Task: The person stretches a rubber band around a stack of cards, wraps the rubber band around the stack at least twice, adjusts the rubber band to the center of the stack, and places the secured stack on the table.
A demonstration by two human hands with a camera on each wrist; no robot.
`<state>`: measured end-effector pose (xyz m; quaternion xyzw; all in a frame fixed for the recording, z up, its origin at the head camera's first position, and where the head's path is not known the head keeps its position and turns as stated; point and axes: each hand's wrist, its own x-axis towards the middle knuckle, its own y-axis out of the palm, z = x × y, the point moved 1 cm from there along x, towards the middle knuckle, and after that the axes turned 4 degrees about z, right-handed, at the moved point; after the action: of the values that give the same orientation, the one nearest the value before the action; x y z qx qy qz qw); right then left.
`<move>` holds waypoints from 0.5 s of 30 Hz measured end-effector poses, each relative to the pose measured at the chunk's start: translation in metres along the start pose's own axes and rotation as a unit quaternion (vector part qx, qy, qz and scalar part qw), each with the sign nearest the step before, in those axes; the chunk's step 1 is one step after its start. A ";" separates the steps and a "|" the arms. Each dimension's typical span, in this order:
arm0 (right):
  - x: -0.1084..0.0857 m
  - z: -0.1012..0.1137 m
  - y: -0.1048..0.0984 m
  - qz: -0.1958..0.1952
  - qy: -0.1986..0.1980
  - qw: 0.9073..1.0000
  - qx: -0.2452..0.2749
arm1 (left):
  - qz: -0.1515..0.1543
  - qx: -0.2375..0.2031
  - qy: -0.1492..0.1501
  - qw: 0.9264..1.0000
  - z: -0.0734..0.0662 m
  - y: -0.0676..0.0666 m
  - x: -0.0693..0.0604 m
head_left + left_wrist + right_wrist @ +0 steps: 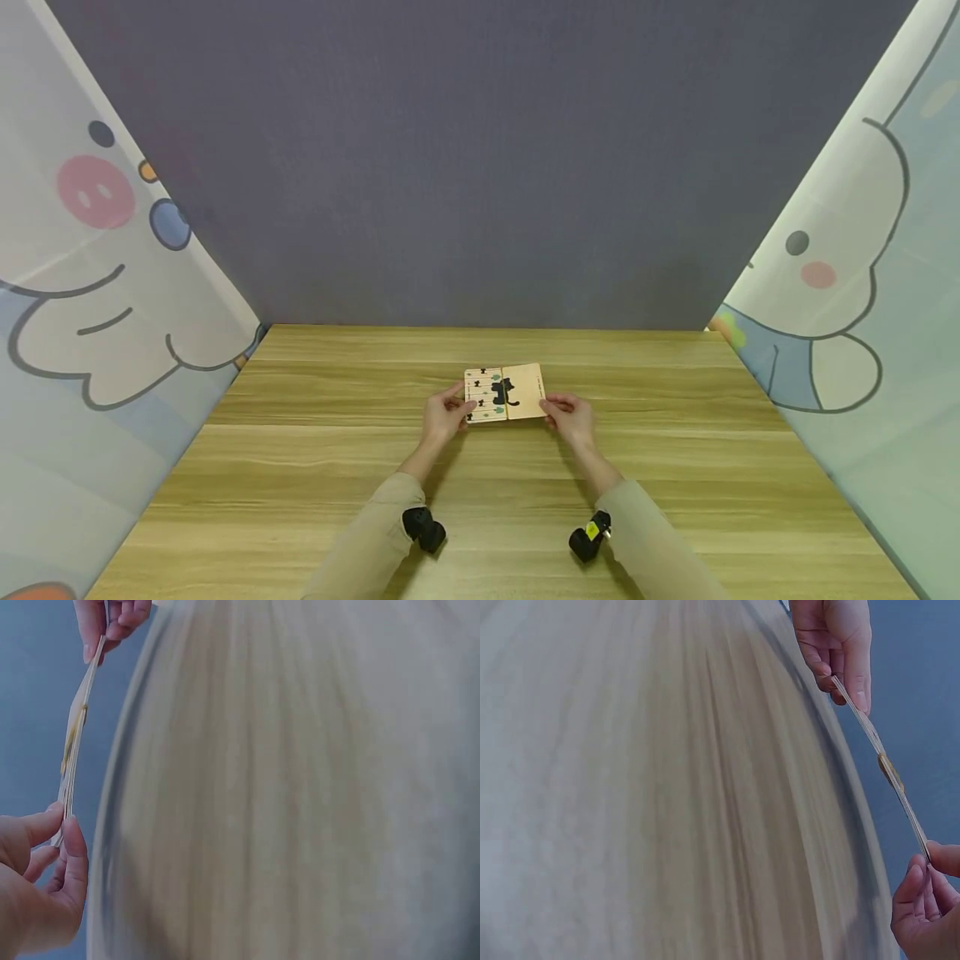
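Both hands hold a small thin notebook point(527, 385) above the table, one at each end. One side of its cover has stripes with little black cats and green plants; the other is plain cream, with a larger black cat near the middle. A yellowish rubber band point(506, 402) runs around its middle, also visible in both wrist views. My left hand point(442, 415) pinches the left edge between thumb and fingers. The right edge is pinched by my right hand point(573, 418). Seen edge-on in the right wrist view, the notebook point(870, 731) shows several layers.
A wood-grain table point(300, 467) lies beneath the hands. Behind it rises a dark grey panel point(480, 167). Cartoon-printed curtains point(60, 333) hang at the left and right sides. A black camera point(424, 530) is strapped to each sleeve.
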<state>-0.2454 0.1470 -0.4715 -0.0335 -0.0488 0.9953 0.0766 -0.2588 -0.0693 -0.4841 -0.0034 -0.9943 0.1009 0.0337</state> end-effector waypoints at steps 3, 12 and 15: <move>0.002 -0.003 0.001 0.004 0.002 1.000 -0.001 | 0.004 0.002 -0.014 1.000 0.004 0.001 0.003; 0.011 -0.008 0.001 0.009 0.030 0.999 -0.006 | 0.015 0.015 -0.038 0.999 0.008 0.002 0.011; 0.013 -0.010 0.002 0.009 0.041 0.999 -0.007 | 0.018 0.014 -0.047 0.999 0.008 0.002 0.013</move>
<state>-0.2577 0.1481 -0.4822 -0.0751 -0.0525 0.9934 0.0693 -0.2725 -0.0685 -0.4914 -0.0157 -0.9931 0.1157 -0.0148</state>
